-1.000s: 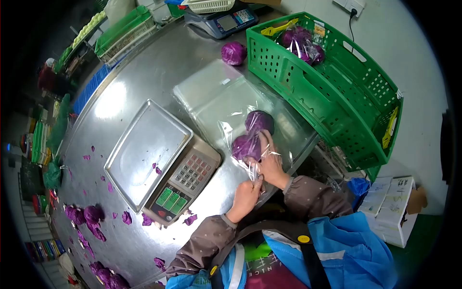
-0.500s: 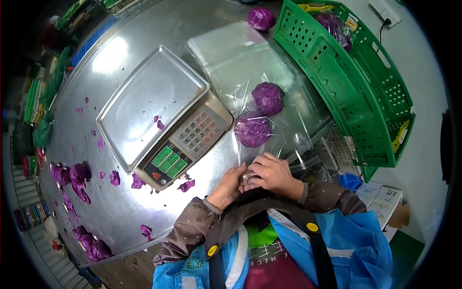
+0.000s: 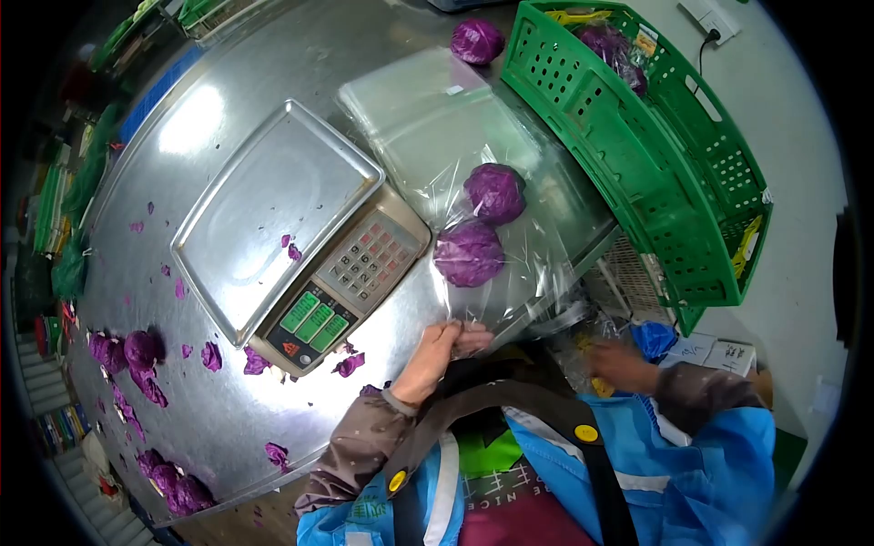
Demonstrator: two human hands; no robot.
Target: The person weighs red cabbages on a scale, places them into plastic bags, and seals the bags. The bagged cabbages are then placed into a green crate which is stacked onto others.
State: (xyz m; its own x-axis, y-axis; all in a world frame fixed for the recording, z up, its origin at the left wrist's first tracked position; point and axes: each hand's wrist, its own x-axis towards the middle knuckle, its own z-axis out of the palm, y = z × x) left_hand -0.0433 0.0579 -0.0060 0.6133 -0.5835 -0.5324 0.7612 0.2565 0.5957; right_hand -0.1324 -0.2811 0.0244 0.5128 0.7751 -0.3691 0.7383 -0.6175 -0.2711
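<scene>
Two purple cabbages, a nearer one (image 3: 469, 254) and a farther one (image 3: 494, 194), lie side by side in clear plastic on the metal table (image 3: 218, 409). Just below the nearer cabbage, at the table's front edge, my left hand (image 3: 442, 350) is closed on the gathered end of the plastic bag (image 3: 537, 264). Off to the right, my right hand (image 3: 614, 362) is over a clutter of clear film and yellow bits beside the table; its fingers are blurred. A stack of flat clear bags (image 3: 419, 100) lies beyond the cabbages.
A scale (image 3: 350, 264) with a steel tray stands left of the cabbages. Green crates (image 3: 628, 173) are at the right, one holding wrapped cabbage. Another cabbage (image 3: 477, 42) sits at the back. Purple leaf scraps (image 3: 277, 456) are scattered at the left.
My right hand has left my left hand and moved right, past the table's edge. My left hand still keeps hold of the bag. The whole view has shifted slightly.
</scene>
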